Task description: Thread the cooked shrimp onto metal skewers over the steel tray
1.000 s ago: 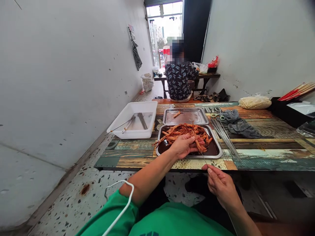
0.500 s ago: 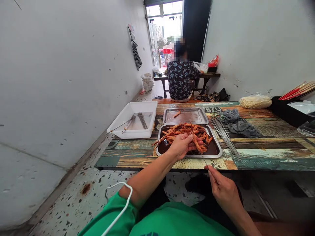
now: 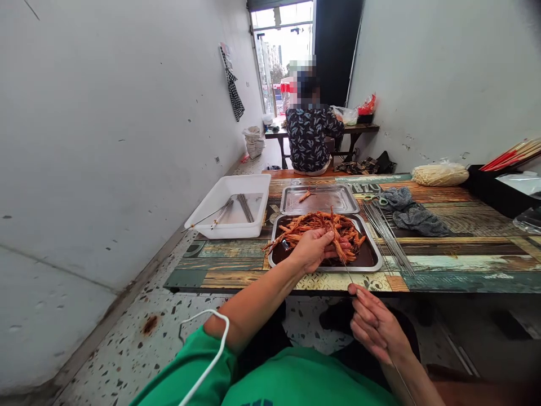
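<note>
My left hand (image 3: 315,250) is over the near metal tray (image 3: 377,262), its fingers closed on a reddish-brown, stringy marinated food piece (image 3: 339,247) whose exact kind I cannot make out. A pile of similar food pieces (image 3: 298,226) lies in dark liquid in that tray. My right hand (image 3: 376,321), below the table's front edge, pinches a thin metal skewer (image 3: 349,275). The skewer's far end reaches the piece in my left hand; whether it has pierced it is hidden. Its other end runs back along my right forearm.
A white plastic tub (image 3: 228,230) with several skewers stands left. Behind the near tray is a second metal tray (image 3: 320,200) with one loaded skewer. To the right lie bare skewers (image 3: 391,239), scissors (image 3: 375,198) and a grey cloth (image 3: 416,217). A person (image 3: 308,135) sits beyond, back turned.
My right hand has shifted slightly left and turned, so more of its fingers and the skewer's rear length show. My left hand keeps its hold on the food piece.
</note>
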Tool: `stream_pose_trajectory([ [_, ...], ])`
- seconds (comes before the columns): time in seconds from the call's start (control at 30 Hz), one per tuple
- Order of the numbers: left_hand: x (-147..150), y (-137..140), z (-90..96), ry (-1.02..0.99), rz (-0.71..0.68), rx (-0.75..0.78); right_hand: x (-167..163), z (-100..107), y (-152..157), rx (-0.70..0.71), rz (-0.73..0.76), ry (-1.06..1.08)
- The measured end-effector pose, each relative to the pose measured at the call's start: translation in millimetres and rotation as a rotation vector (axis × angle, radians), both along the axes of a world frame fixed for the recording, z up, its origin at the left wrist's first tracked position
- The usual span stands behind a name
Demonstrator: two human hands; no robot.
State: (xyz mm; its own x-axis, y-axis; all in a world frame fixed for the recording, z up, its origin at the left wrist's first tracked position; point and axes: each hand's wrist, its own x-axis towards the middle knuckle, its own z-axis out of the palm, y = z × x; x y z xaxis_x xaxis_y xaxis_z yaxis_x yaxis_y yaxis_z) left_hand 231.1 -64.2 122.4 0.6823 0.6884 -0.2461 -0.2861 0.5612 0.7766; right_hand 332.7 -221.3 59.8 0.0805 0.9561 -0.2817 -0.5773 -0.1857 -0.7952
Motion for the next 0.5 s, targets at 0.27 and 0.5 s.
stream_pose_trajectory([
  [0.27, 4.3, -2.6, -4.8, 0.004, -0.011, -0.023, 2.5, -8.0, 0.3, 0.129, -0.298, -0.994],
  [0.5, 4.3, -2.2, -8.7, -0.015, -0.007, -0.033, 5.9, -10.1, 5.9, 0.098, -0.193, -0.926],
])
